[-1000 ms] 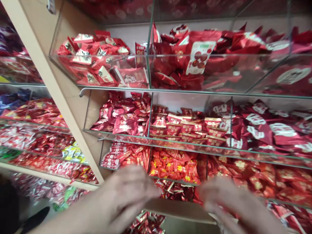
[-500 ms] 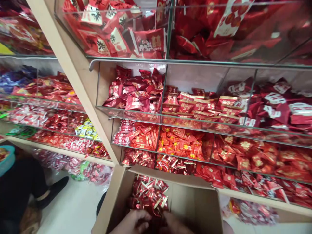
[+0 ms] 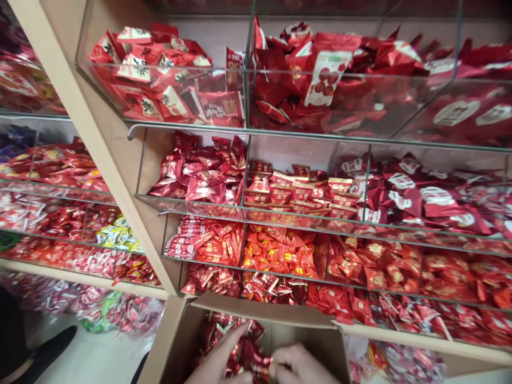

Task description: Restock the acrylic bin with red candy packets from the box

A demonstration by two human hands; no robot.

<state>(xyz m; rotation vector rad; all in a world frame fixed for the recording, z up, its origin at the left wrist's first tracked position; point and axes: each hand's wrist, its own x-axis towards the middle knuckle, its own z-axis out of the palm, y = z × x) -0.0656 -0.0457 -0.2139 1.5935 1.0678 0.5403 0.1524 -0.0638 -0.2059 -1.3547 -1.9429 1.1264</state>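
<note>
Low in the head view stands an open cardboard box (image 3: 280, 313) with shiny red wrapped candies (image 3: 252, 354) in its left part. My left hand (image 3: 218, 360) reaches in from below, its fingers cupped around some of these candies. Facing it, my right hand (image 3: 300, 364) has its fingers curled against the same red wrappers. The candies sit between the two hands, and the fingers' undersides are partly hidden. Both wrists run out of the bottom edge.
Shelves with clear dividers hold red packets (image 3: 218, 186), orange-red packets (image 3: 280, 250) and yellow-white candies (image 3: 120, 234). A wooden upright (image 3: 90, 138) parts the racks. Bagged candies (image 3: 116, 314) lie below. Another person's dark shoe (image 3: 54, 344) is at lower left.
The view has tilted up and shifted right, so shelves and box appear lower and further left. My hands have come further into view, around candies.
</note>
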